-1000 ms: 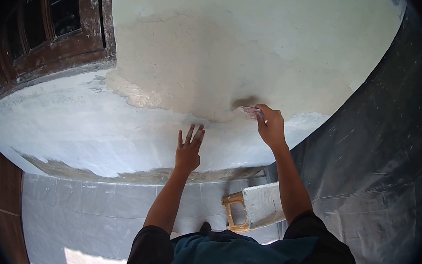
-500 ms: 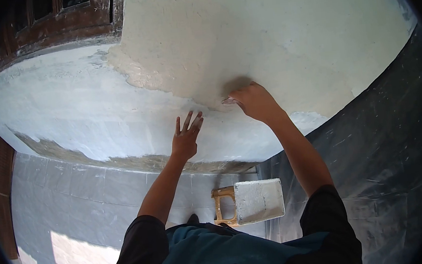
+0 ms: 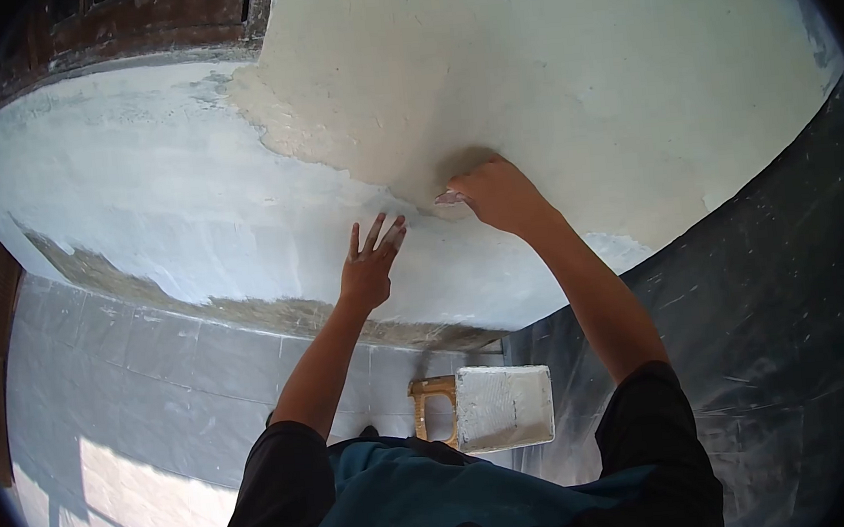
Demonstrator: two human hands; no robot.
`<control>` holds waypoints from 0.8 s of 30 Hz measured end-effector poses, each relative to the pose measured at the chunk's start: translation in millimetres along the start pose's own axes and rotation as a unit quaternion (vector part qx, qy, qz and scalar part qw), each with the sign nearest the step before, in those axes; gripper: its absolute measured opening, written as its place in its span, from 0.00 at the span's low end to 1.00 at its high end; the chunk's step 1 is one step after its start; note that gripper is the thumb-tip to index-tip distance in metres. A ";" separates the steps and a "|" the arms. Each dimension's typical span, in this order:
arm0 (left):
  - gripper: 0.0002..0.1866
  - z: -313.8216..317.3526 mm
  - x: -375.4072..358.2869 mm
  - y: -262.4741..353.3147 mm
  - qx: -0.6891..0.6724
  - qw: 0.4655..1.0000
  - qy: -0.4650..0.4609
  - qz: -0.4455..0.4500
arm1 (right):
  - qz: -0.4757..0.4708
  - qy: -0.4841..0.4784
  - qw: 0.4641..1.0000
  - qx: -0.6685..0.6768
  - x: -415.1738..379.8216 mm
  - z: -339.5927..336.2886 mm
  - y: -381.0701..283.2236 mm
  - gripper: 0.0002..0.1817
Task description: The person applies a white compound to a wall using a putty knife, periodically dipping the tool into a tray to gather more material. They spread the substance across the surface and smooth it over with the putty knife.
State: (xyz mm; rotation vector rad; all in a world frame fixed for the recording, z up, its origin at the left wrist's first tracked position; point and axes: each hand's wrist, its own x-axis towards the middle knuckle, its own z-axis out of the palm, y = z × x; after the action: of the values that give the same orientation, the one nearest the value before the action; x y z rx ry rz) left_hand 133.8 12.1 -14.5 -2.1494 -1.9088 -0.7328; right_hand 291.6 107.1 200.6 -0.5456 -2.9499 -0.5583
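My left hand (image 3: 370, 268) has its fingers spread against the whitish lower part of the wall (image 3: 163, 176), with grey smears on the fingertips. To its upper right, my right hand (image 3: 498, 195) is closed round a small scraper (image 3: 449, 198), of which only a whitish, smeared end shows at the fingertips. That end is near the ragged border between the white coat and the beige upper wall (image 3: 525, 64). The hand casts a shadow on the beige part.
A white tray (image 3: 505, 407) smeared with white material rests on a yellow-brown stool (image 3: 434, 403) below the hands. Dark sheeting (image 3: 745, 285) covers the right side. Grey floor tiles (image 3: 169, 356) lie at lower left, and a brown wooden frame (image 3: 120, 29) is at upper left.
The view has shifted slightly, so wall, stool and tray appear a little higher or further left. My right hand keeps its grip and my left stays spread.
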 end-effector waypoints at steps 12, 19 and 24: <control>0.43 5.4 -0.8 -5.7 0.015 1.000 0.005 0.007 | -0.009 0.033 0.999 0.018 6.8 -6.1 -2.6 0.01; 0.45 6.1 -0.9 -6.7 0.041 0.999 -0.002 0.015 | 0.007 0.061 0.997 0.038 7.1 -14.7 -0.4 0.05; 0.45 6.8 -1.0 -6.7 0.033 0.999 -0.007 0.015 | 0.030 0.073 0.996 0.048 7.3 -13.1 2.1 0.04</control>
State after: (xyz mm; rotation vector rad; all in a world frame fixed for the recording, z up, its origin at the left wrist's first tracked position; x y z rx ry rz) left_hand 129.0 15.2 -22.2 -2.1445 -1.8764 -0.6411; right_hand 285.8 106.5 214.6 -0.5556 -2.7950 -0.4272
